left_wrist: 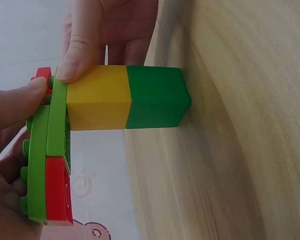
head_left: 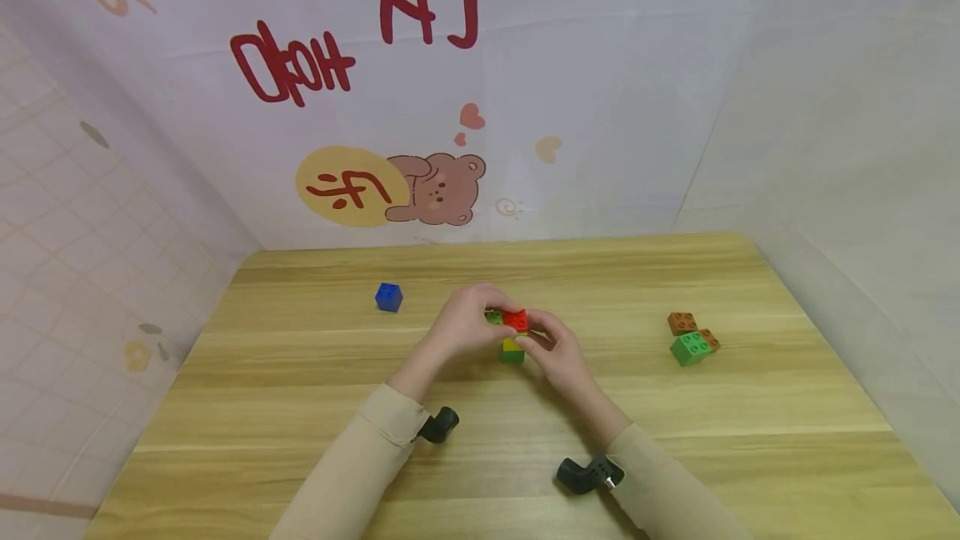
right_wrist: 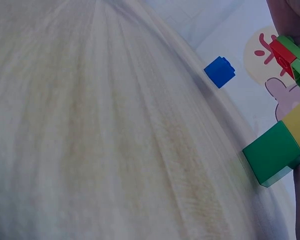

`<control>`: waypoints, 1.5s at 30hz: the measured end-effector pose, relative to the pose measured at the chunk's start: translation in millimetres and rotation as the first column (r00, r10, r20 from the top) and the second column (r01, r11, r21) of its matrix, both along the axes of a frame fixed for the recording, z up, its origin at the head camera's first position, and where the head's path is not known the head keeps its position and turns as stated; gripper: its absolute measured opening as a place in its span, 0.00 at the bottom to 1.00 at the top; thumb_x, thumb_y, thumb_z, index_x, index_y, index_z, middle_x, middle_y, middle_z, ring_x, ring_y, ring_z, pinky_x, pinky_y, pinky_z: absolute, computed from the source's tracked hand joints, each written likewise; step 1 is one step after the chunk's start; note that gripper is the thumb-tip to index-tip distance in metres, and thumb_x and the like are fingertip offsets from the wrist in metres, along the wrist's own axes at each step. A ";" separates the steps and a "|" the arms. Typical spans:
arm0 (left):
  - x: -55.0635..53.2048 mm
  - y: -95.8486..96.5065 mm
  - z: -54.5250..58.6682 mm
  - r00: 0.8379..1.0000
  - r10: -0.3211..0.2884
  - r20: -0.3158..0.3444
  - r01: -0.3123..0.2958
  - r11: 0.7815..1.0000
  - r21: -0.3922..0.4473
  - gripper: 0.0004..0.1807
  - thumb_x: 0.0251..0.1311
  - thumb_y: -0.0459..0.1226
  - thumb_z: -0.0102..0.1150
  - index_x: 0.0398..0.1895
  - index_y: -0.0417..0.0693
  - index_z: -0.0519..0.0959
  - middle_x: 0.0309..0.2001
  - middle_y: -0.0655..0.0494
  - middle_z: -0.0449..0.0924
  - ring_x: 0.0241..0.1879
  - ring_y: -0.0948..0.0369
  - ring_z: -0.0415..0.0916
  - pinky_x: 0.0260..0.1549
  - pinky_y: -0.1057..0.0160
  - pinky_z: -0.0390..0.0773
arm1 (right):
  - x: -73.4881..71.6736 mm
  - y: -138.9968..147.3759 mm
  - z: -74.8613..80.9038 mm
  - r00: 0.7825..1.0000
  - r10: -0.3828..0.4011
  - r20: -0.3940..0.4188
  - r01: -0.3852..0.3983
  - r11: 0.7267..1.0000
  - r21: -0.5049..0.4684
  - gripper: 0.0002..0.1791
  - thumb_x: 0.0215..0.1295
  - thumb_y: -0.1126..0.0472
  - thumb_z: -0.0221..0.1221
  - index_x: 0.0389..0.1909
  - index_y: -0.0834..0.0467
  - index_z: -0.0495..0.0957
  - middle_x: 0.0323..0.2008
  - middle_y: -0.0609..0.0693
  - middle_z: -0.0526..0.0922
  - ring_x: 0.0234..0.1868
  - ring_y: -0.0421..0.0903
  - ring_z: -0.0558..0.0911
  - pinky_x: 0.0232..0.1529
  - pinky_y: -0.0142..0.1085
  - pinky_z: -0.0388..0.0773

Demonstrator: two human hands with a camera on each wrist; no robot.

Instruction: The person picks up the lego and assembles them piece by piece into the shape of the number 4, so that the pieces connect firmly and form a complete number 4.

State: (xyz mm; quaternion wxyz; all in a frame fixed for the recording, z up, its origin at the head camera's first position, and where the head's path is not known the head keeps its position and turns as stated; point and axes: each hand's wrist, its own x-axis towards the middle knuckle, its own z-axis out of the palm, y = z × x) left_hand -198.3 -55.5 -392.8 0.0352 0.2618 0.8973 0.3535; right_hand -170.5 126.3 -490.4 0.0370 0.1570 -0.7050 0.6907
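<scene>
A stack of building blocks stands upright between both hands near the middle of the table. Its lowest block is dark green (left_wrist: 157, 97), with a yellow block (left_wrist: 100, 100) on top. Over the yellow sit overlapping light green plates (left_wrist: 38, 165), with a red block (left_wrist: 56, 190) under the overhanging left end. Another red block (head_left: 516, 320) shows at the top. My left hand (head_left: 474, 320) grips the upper part, thumb against the top red block. My right hand (head_left: 562, 359) pinches the stack from the right, its thumb where the lower plate meets the yellow block.
A blue block (head_left: 388, 297) lies at the back left of the wooden table (head_left: 300, 407). On the right, a green block (head_left: 691, 348) sits close to brown blocks (head_left: 682, 323). A printed cloth (head_left: 615, 107) hangs behind the table's far edge.
</scene>
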 end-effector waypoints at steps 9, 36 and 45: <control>-1.4 -1.3 -0.5 1.000 -0.009 0.022 0.009 1.000 0.008 0.14 0.51 0.35 0.76 0.43 0.48 0.88 0.40 0.61 0.84 0.42 0.62 0.78 0.48 0.61 0.77 | 0.7 0.7 -0.9 0.999 0.007 -0.033 -0.007 1.000 0.004 0.20 0.65 0.75 0.61 0.58 0.72 0.74 0.55 0.65 0.76 0.56 0.48 0.76 0.58 0.36 0.76; -4.2 1.3 -3.2 0.998 0.006 0.059 -0.006 1.000 0.012 0.13 0.48 0.35 0.78 0.38 0.51 0.87 0.37 0.64 0.83 0.39 0.64 0.76 0.44 0.62 0.77 | 10.3 -2.6 23.1 1.000 0.011 0.000 -0.011 1.000 0.030 0.19 0.64 0.76 0.60 0.56 0.75 0.73 0.55 0.68 0.75 0.57 0.56 0.75 0.60 0.45 0.74; -5.0 2.2 -0.9 0.998 0.003 0.056 -0.001 0.999 -0.033 0.12 0.48 0.36 0.78 0.37 0.52 0.86 0.35 0.65 0.82 0.38 0.64 0.75 0.44 0.62 0.76 | 11.9 -3.2 26.5 1.000 0.016 0.006 -0.016 1.000 0.010 0.18 0.65 0.76 0.60 0.55 0.75 0.74 0.54 0.69 0.76 0.57 0.57 0.75 0.60 0.44 0.74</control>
